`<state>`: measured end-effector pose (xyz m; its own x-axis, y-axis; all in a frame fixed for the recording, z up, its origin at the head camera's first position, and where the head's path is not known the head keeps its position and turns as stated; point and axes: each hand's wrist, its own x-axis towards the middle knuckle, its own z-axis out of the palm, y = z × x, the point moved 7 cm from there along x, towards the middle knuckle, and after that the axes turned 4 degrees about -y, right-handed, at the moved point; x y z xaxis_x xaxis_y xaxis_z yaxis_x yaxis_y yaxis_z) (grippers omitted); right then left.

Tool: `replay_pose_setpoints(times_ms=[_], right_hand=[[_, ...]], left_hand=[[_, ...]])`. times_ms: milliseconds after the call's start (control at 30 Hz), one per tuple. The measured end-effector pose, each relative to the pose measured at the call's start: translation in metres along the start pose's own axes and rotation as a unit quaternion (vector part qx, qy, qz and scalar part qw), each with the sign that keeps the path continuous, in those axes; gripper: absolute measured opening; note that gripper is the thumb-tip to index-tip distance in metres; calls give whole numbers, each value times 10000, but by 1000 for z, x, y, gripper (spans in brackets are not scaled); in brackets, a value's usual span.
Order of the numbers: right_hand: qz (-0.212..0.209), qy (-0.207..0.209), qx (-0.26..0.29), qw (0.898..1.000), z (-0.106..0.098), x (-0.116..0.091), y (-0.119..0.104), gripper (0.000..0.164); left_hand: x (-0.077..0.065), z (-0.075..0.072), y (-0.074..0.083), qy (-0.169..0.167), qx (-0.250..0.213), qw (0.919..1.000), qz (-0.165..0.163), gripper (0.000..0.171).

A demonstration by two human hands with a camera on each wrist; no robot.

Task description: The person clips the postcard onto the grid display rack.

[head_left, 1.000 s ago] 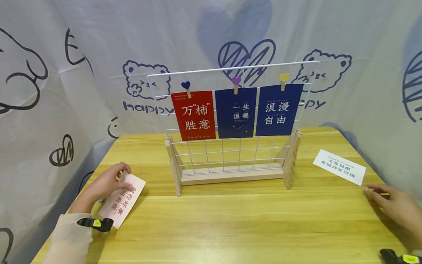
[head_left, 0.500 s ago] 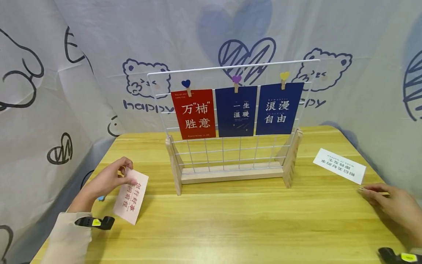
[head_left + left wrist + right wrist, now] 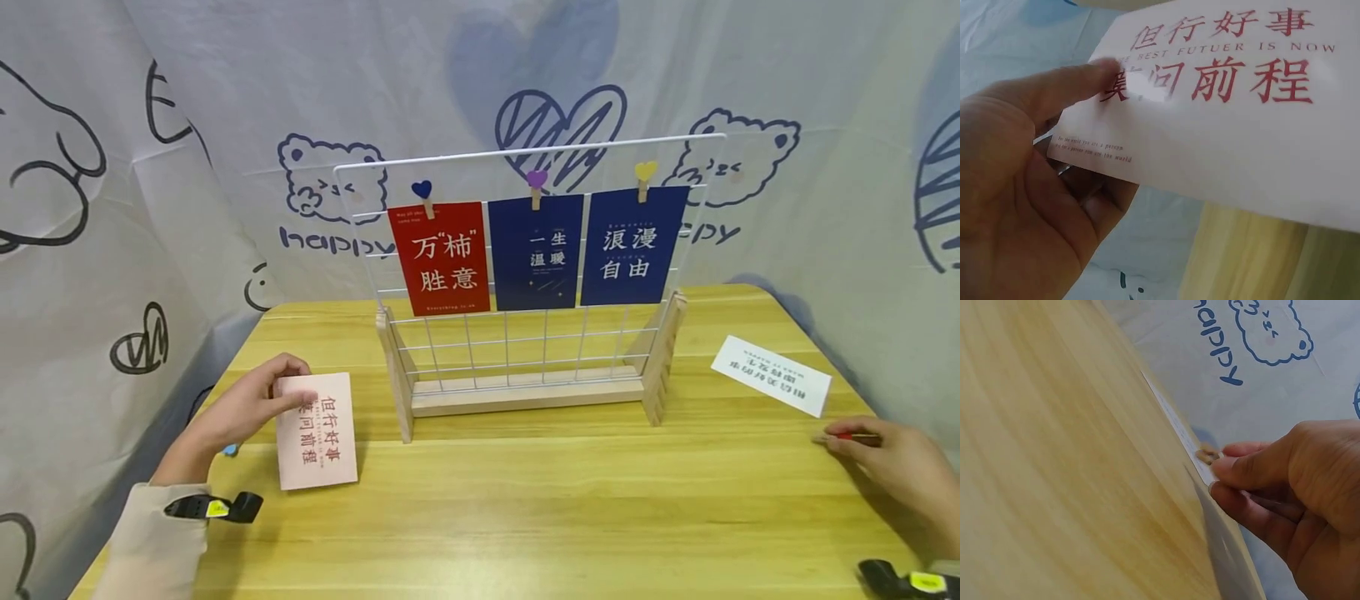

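Observation:
My left hand (image 3: 251, 406) pinches a pale pink card (image 3: 318, 446) with red lettering by one edge, thumb on its printed face. The left wrist view shows that card (image 3: 1241, 144) close up, the fingers behind it. At the right edge of the table, my right hand (image 3: 896, 467) pinches a small wooden clothespin (image 3: 1209, 455) between thumb and fingers. A bit of red shows on it in the head view; the rest is hidden by the fingers. Just beyond that hand lies a white card (image 3: 772, 375) with dark lettering.
A white wire grid rack (image 3: 525, 350) on a wooden base (image 3: 528, 400) stands mid-table. Clothespins with hearts hold a red card (image 3: 442, 258) and two blue cards, including the middle one (image 3: 536, 254), on it. A small blue object (image 3: 230, 449) lies beside my left wrist.
The left hand has lifted the pink card and turned it upright, moving it slightly right. The right hand has barely moved; the red part of its clothespin has come into sight.

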<state>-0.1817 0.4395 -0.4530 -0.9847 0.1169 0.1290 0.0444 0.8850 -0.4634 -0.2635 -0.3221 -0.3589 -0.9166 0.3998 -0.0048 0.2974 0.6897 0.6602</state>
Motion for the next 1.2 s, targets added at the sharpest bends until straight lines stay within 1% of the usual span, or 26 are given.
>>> replay_pose_setpoints(times_ms=[100, 267, 333, 400, 467, 567, 700, 833, 900, 1067, 1200], right_hand=[[98, -23, 58, 9999, 0, 0, 0, 26], [-2, -111, 191, 9998, 0, 0, -3, 25], [-7, -143, 252, 9996, 0, 0, -3, 27], [18, -117, 185, 9998, 0, -1, -3, 31], [13, -51, 114, 9999, -1, -1, -2, 35], [-74, 70, 111, 9999, -1, 0, -2, 35], [-127, 112, 324, 9993, 0, 1, -2, 31], [-50, 99, 313, 9994, -1, 0, -2, 29], [-45, 95, 317, 9994, -1, -1, -4, 28], [-154, 104, 502, 9986, -1, -2, -8, 29], [-224, 176, 555, 9981, -1, -4, -12, 30]], left_hand=[[0, 2, 6, -102, -137, 9999, 25, 24], [-1, 8, 17, -325, -417, 9985, 156, 18], [-1, 10, 21, -389, -479, 9979, 217, 18], [-1, 12, 24, -431, -541, 9973, 261, 17], [-1, 14, 27, -471, -640, 9965, 257, 17], [-1, 16, 32, -492, -773, 9954, 292, 19], [1, 19, 41, -565, -1050, 9914, 531, 24], [3, 22, 48, -591, -1015, 9903, 743, 21], [3, 24, 51, -614, -952, 9907, 757, 19], [6, 32, 57, -710, -1084, 9884, 789, 19], [9, 38, 62, -727, -1067, 9879, 855, 19]])
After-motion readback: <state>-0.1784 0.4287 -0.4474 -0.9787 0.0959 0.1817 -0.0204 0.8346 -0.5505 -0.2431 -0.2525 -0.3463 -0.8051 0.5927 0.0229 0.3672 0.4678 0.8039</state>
